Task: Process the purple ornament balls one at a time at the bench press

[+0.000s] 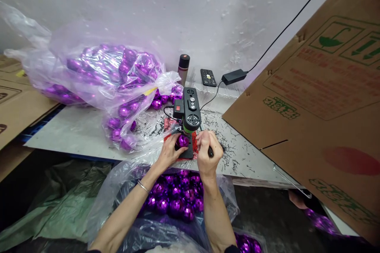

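In the head view, a small black bench machine (192, 106) with a red switch, shaped like a mini drill press, stands on the table. Its black base plate (187, 152) lies over something red. My left hand (169, 151) is closed on a shiny purple faceted ball (182, 141), with fingers and thumb around it under the machine's head. A black lever handle (210, 151) sticks out of my right fist (209, 150), just right of the machine. Whatever part of the machine meets the ball is hidden beneath the head.
A clear plastic bag (118, 67) of purple balls lies at the left; another open bag (175, 197) of them sits below the table edge. Dark slivers litter the table (252, 158). A bottle (184, 67), phone (208, 77) and power adapter (234, 76) stand behind; a cardboard box (311, 126) leans right.
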The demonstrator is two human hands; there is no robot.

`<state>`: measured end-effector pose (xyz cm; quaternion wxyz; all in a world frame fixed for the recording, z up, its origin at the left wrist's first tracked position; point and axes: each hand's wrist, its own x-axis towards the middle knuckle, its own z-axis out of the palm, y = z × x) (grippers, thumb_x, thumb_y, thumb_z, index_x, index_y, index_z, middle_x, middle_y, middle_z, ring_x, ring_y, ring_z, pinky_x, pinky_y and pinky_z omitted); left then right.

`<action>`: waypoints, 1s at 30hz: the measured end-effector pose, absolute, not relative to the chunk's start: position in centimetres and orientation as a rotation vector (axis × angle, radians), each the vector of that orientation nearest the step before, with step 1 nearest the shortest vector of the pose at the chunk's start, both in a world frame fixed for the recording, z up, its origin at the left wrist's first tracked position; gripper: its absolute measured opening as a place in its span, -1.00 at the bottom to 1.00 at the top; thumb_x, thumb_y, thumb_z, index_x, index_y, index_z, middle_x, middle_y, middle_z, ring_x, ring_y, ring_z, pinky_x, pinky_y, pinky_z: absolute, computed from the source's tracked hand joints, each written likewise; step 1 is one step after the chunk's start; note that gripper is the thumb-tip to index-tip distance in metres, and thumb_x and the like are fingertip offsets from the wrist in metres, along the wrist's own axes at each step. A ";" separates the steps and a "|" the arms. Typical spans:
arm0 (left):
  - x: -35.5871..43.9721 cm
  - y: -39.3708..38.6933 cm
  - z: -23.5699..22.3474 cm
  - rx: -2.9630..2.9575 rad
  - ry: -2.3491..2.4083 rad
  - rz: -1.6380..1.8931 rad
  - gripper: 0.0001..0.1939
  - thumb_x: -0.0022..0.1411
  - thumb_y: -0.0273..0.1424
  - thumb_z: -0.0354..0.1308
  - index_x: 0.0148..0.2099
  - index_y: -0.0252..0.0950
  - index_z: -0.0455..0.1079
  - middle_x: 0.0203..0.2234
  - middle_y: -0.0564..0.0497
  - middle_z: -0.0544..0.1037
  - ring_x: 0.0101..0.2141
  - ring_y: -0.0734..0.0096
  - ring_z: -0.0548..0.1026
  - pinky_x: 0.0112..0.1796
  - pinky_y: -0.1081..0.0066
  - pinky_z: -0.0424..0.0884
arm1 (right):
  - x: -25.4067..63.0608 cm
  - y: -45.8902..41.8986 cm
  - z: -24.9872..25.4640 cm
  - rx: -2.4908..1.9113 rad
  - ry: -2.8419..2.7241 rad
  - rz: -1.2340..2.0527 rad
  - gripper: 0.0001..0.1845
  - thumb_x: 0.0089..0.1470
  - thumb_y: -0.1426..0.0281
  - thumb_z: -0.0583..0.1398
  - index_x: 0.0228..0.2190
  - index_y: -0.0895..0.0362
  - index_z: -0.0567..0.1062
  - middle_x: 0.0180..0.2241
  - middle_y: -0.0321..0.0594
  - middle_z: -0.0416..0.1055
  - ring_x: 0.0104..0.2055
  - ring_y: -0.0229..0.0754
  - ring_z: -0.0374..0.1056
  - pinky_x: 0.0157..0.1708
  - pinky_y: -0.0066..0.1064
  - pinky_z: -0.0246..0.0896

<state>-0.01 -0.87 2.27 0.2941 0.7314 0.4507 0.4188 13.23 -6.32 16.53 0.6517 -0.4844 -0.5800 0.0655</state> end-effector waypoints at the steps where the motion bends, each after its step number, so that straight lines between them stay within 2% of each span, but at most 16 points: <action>1: 0.2 -0.7 2.1 1.935 1.199 1.120 -0.42 0.27 -0.13 0.38 0.25 -0.25 0.42 0.13 -0.22 0.60 0.14 -0.02 0.57 0.18 0.01 0.48 | 13.3 -6.4 16.5 -1.095 -1.318 0.152 -0.60 0.42 0.40 0.04 -0.52 0.06 0.30 -0.49 -0.34 0.32 -0.42 -0.29 0.31 -0.37 -0.39 0.21; 9: 1.2 -0.6 0.4 1.880 1.217 1.219 -0.39 0.27 -0.10 0.38 0.26 -0.23 0.42 0.14 -0.21 0.60 0.17 -0.03 0.56 0.20 -0.02 0.46 | 13.3 -6.5 12.9 -1.040 -1.329 0.041 -0.62 0.39 0.47 0.03 -0.51 0.06 0.34 -0.48 -0.31 0.37 -0.37 -0.23 0.38 -0.34 -0.35 0.25; 15: 1.2 -0.7 0.0 1.935 1.205 1.257 -0.42 0.31 -0.12 0.34 0.27 -0.25 0.40 0.13 -0.22 0.60 0.15 -0.01 0.57 0.16 -0.01 0.49 | 13.6 -5.8 8.8 -0.942 -1.346 -0.060 -0.63 0.41 0.42 0.00 -0.47 0.06 0.36 -0.45 -0.31 0.39 -0.41 -0.26 0.37 -0.40 -0.36 0.28; 30: 1.1 -0.6 -0.6 1.989 1.201 1.285 -0.39 0.30 -0.10 0.36 0.28 -0.25 0.39 0.11 -0.22 0.61 0.13 -0.02 0.58 0.13 0.00 0.51 | 13.0 -5.0 6.5 -0.918 -1.243 -0.064 -0.59 0.43 0.33 -0.05 -0.49 0.04 0.30 -0.47 -0.35 0.30 -0.46 -0.25 0.31 -0.36 -0.31 0.32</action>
